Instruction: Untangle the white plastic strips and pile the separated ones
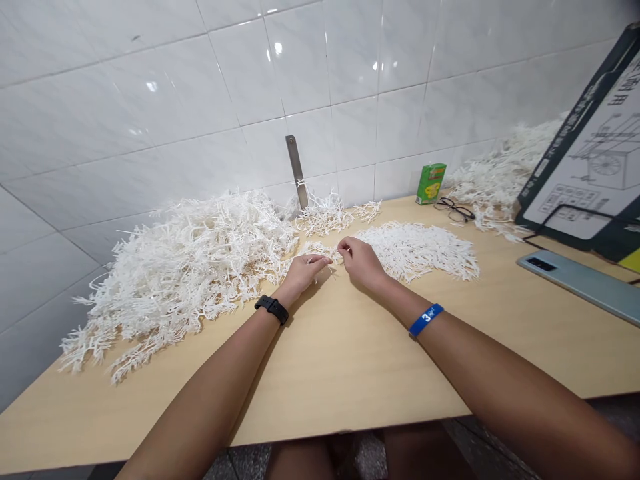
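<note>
My left hand [303,277] and my right hand [361,262] meet over the pale wooden table [350,353], their fingertips pinching a small tuft of white branching plastic strands [320,250]. A large heaped pile of the same strands [175,280] lies left of my left hand. Just beyond my right hand, a flatter spread mat of strands [415,250] lies on the table. A smaller clump [323,215] sits against the wall, and another heap [500,173] rises at the far right.
White glazed wall tiles [250,87] back the table. A metal strip [297,172] stands against them. A green small box [431,183], eyeglasses [454,210], a smartphone [583,283] and a printed cardboard carton [585,147] stand along the right side.
</note>
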`<act>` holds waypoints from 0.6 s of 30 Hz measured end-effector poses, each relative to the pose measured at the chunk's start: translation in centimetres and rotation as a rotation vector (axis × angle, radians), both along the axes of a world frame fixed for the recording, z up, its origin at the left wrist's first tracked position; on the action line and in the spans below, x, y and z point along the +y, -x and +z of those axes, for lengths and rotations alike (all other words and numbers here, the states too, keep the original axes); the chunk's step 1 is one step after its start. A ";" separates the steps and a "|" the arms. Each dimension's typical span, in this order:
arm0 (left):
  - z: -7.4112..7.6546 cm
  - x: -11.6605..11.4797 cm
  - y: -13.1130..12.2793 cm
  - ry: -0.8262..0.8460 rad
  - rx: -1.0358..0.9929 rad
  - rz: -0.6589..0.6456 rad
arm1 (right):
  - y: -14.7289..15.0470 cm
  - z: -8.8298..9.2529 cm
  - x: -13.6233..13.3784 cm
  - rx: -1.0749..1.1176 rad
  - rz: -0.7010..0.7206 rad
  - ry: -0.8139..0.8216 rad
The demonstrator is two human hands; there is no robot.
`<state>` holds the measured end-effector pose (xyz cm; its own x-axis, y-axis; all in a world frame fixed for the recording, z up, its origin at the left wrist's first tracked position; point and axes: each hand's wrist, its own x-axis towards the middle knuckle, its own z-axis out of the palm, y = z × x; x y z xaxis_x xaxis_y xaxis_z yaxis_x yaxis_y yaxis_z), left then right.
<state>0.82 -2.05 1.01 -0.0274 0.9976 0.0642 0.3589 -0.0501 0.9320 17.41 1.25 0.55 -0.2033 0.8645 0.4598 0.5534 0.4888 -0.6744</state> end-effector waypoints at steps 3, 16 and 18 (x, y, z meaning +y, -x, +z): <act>0.3 -0.3 0.1 -0.002 -0.039 0.008 | -0.3 -0.2 0.4 -0.013 -0.062 -0.008; -0.2 0.0 0.3 -0.006 -0.062 -0.039 | 0.8 -0.6 -0.4 -0.024 0.199 0.126; -0.2 -0.1 0.2 -0.022 -0.030 -0.032 | 0.8 -0.7 -0.3 -0.036 0.174 0.083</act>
<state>0.60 -2.16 0.79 0.0025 0.9963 0.0856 0.3289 -0.0817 0.9408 16.66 0.98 -0.14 -0.3683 0.8494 0.3781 0.4898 0.5229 -0.6976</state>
